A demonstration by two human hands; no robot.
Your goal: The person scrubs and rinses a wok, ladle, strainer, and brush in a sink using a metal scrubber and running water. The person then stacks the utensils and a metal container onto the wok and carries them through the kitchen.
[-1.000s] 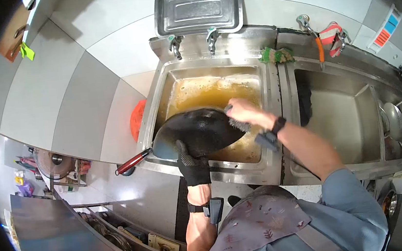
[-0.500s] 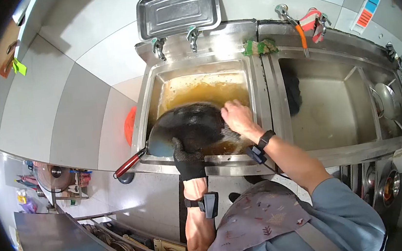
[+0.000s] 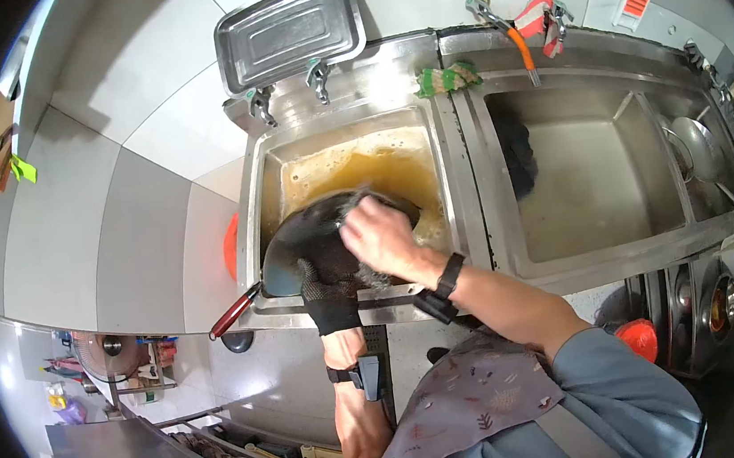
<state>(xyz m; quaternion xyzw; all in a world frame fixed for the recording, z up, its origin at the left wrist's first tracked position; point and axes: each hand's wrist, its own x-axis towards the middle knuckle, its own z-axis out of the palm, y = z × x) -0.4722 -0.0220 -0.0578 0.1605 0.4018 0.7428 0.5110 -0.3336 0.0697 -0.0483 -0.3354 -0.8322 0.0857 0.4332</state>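
Your left hand (image 3: 329, 295) clamps the wok's (image 3: 292, 237) near edge: probably heavy, rigid, slick. Your right hand (image 3: 381, 238) closes over a scrubber (image 3: 373, 276).

A tray (image 3: 289, 33) stands behind the left sink basin (image 3: 346, 155); right of that lies another basin (image 3: 598, 173), a ladle (image 3: 700, 149) beyond.

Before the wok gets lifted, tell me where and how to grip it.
Take the wok by its reddish handle, with the left hand coming from the near-left side. That slim, straight grip juts past the sink's rim, free of both hands; the broad curved bowl likely offers less to close on.
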